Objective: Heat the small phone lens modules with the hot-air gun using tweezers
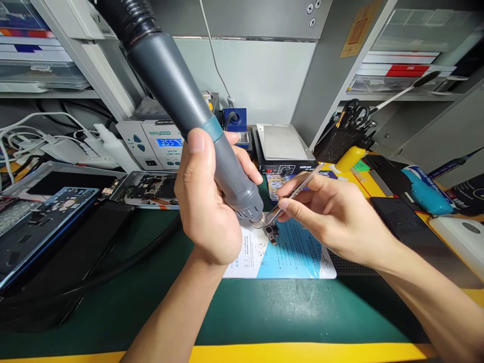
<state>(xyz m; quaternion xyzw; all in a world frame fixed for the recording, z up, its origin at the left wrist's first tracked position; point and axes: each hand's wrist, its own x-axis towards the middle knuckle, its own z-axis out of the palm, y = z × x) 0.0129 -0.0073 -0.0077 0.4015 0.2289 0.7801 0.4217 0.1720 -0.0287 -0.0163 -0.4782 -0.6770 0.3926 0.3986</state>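
Note:
My left hand (209, 212) wraps round a dark grey hot air gun (177, 85), its round metal nozzle tilted down to the right. Just below the nozzle lies a small camera module (270, 231) with a dark square lens and a short flex tail. It rests on a blue and white printed sheet (298, 252). In my right hand (328, 214) metal tweezers (298, 189) are pinched between thumb and fingers. Their tips reach down to the left, close to the nozzle and the module; whether they touch the module I cannot tell.
A hot air station (151, 146) reading 355 stands behind my left hand. An opened phone (49, 227) and a tray with a circuit board (151, 189) lie at left. A black hose (151, 247) crosses the green mat (245, 312). At right are a tool holder (336, 141) and a dark phone (401, 222).

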